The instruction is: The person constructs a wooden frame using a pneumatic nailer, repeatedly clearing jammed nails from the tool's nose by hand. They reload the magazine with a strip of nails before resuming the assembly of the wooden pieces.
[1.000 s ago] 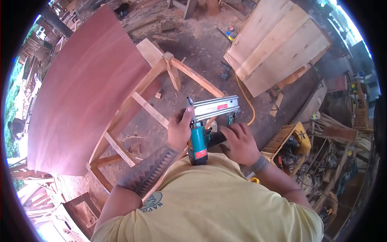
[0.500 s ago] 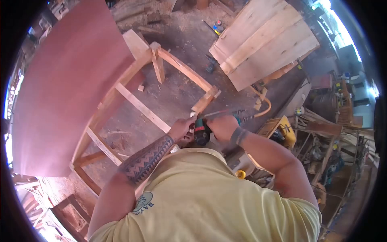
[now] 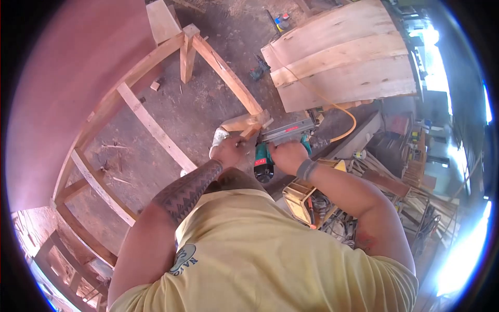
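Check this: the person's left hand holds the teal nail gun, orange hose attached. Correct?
Wrong hand: the head view shows the right hand holding the teal nail gun, orange hose attached. The left hand is off the tool.

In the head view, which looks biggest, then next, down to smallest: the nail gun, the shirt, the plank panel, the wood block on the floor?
1. Shirt, partly because it's so near
2. Plank panel
3. Nail gun
4. Wood block

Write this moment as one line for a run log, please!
right hand: gripping nail gun | left hand: at wooden frame, grip unclear | orange hose: joined to nail gun
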A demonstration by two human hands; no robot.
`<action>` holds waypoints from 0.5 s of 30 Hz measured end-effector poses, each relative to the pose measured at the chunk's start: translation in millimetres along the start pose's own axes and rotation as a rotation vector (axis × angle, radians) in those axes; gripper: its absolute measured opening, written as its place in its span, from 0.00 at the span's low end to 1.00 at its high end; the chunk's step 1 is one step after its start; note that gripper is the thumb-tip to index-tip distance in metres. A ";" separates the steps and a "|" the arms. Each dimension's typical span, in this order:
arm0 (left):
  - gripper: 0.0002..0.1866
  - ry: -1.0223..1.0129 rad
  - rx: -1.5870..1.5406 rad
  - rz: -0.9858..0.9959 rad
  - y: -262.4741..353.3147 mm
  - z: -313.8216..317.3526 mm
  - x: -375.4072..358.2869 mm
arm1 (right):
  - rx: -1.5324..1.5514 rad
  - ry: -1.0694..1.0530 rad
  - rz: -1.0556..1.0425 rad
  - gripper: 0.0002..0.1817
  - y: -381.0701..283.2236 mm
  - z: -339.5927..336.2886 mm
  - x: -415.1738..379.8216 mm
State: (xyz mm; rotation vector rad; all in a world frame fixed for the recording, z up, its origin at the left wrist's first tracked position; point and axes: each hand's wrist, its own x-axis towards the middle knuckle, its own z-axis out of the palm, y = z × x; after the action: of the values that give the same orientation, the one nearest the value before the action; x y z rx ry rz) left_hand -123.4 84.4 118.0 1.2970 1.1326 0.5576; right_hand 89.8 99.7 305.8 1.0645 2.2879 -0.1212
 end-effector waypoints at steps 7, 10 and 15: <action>0.16 -0.049 0.003 0.130 12.5 6.0 35.8 | 0.000 0.005 -0.050 0.20 0.4 4.4 19.1; 0.18 0.012 -0.018 0.053 -3.6 22.4 38.9 | 0.011 -0.016 -0.035 0.22 1.4 3.6 25.0; 0.27 -0.335 -0.253 -0.174 23.3 1.3 24.8 | 0.046 -0.069 -0.035 0.23 12.0 -2.4 33.4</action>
State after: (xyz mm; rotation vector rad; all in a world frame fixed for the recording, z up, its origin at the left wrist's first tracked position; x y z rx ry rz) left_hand -106.4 110.7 131.3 1.0163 0.8557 0.3267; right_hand 80.8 130.8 291.0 1.0270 2.2521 -0.2221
